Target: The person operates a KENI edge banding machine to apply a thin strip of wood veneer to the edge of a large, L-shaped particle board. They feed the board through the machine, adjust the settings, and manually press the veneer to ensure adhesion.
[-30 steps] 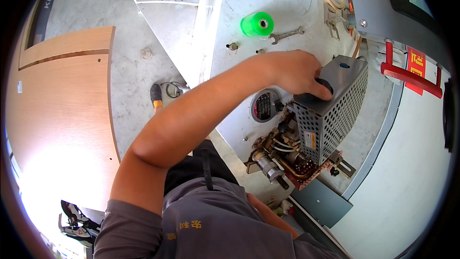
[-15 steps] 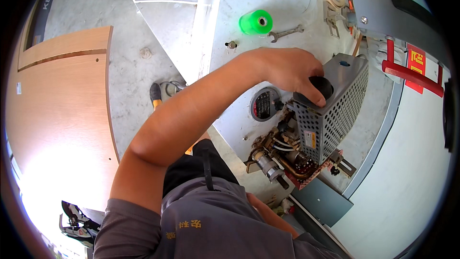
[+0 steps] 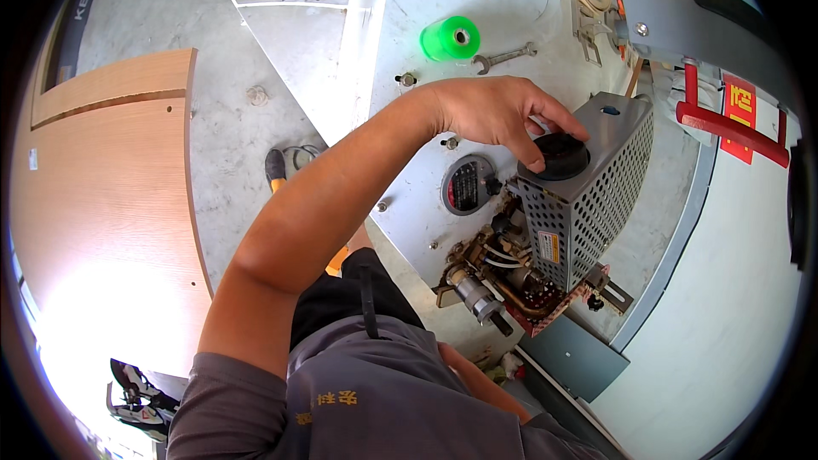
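Note:
My left hand [image 3: 498, 115] reaches across to a round black knob [image 3: 561, 158] on top of a grey perforated metal housing [image 3: 588, 179]. My thumb rests at the knob's near left rim and my index finger lies over its far edge, the fingers curled round it. Beneath the housing sits a mechanism with copper-coloured tubes [image 3: 532, 311] and a silver cylindrical fitting [image 3: 477, 294]. A round dark gauge-like dial [image 3: 467, 186] is set in the white panel just left of the housing. Part of my right arm [image 3: 481, 379] shows beside my shirt; its hand is out of sight.
On the white surface [image 3: 409, 0] are a green roll [image 3: 450, 39], a wrench [image 3: 504, 58] and several bolts [image 3: 406, 80]. A red handle [image 3: 733, 132] juts out at the right. A wooden board [image 3: 111, 204] stands at the left.
My left hand has turned on the knob. The thumb has moved from its front right side to its left rim, and the index finger now stretches over it. More of the knob shows.

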The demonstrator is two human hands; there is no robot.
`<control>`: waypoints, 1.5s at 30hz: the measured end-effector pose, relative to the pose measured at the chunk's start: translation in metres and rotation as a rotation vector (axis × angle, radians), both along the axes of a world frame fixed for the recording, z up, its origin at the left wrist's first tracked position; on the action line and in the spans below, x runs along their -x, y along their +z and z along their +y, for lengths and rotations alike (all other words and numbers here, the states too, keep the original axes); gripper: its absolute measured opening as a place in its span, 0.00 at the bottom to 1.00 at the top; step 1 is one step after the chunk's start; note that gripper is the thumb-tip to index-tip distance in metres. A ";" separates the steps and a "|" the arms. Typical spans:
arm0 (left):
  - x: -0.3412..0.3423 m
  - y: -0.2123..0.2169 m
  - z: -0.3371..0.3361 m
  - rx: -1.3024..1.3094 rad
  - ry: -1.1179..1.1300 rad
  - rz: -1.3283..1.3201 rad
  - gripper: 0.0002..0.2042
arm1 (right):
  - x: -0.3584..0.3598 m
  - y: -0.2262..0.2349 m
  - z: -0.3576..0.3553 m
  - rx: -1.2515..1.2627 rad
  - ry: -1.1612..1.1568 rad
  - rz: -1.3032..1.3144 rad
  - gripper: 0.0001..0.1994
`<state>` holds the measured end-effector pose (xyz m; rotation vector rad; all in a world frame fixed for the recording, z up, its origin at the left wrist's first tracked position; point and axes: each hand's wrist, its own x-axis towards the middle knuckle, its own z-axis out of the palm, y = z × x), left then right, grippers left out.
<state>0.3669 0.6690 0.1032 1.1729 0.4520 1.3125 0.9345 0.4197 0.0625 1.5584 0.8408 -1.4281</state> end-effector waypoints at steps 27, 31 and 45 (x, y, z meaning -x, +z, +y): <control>0.002 0.053 0.002 0.320 0.217 0.688 0.36 | -0.003 -0.002 0.002 -0.006 0.006 -0.024 0.20; -0.013 0.059 0.012 0.379 0.238 0.835 0.34 | -0.024 -0.015 -0.005 -0.024 0.090 -0.005 0.20; -0.006 0.071 0.048 0.782 -0.290 0.813 0.33 | 0.004 -0.008 0.014 0.007 0.249 0.054 0.20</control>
